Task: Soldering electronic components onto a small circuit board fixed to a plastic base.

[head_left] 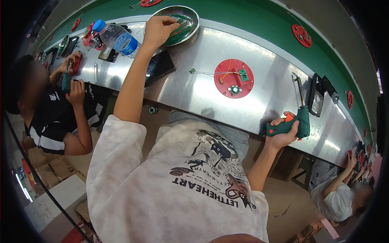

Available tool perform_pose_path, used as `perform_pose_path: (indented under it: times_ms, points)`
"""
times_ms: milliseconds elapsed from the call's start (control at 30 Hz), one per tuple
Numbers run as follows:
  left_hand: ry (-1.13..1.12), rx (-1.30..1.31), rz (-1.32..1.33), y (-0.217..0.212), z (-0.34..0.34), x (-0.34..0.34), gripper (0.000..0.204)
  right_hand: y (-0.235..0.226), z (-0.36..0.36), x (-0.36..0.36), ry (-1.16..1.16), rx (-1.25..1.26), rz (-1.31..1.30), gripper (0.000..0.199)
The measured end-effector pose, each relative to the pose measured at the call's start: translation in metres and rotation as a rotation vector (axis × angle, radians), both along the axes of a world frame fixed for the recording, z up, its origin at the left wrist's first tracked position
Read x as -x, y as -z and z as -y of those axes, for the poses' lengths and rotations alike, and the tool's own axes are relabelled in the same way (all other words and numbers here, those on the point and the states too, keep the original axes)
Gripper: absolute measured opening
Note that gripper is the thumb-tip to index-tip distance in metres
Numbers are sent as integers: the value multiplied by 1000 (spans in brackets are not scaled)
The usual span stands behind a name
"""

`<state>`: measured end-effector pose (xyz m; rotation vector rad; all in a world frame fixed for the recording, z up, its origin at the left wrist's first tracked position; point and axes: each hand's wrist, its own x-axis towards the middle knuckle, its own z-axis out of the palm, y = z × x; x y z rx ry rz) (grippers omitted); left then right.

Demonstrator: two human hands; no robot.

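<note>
From the head view we see our left hand (159, 29) reaching into the round shiny metal bowl (190, 14) of thin green wires (180, 25), its grip pinching at them. Our right hand (283, 135) has its grip clenched on the green pistol-shaped soldering gun (298, 121) (orange trigger) at the near edge of the steel worktop (190, 89), near the red round plastic disc (234, 78).

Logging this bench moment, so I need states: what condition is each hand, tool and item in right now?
left hand: reaching into the bowl
metal bowl: holds green wires
right hand: gripping the tool handle
green soldering gun: held, tip up
red disc: lying flat, parts on it
water bottle: capped, tilted
phone: screen dark
</note>
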<state>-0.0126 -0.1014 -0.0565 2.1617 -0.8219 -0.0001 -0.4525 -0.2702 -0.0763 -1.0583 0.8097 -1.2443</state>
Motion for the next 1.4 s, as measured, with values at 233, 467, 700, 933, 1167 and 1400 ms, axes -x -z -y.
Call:
perform_pose_path:
  times_ms: [233, 467, 700, 933, 1167, 1400]
  points:
    - [-15, 29, -8, 3, 4, -6, 24, 1, 0, 0, -24, -2, -2, 41]
    - [24, 143, -54, 9, 7, -7, 25, -5, -3, -4, -43, 0, -26, 41]
    - [11, 232, 77, 10, 13, -6, 17, -5, -4, -1, -64, 13, -30, 41]
    - [68, 447, -143, -45, 13, 88, 54, -3, -9, 3, -168, 124, -19, 42]
    - [292, 365, 101, -13, 28, 212, 9, -6, -16, 19, -554, 274, -225, 45]
    - [214, 263, 235, 31, 39, 230, 4, -3, -5, 17, -651, 314, -343, 39]
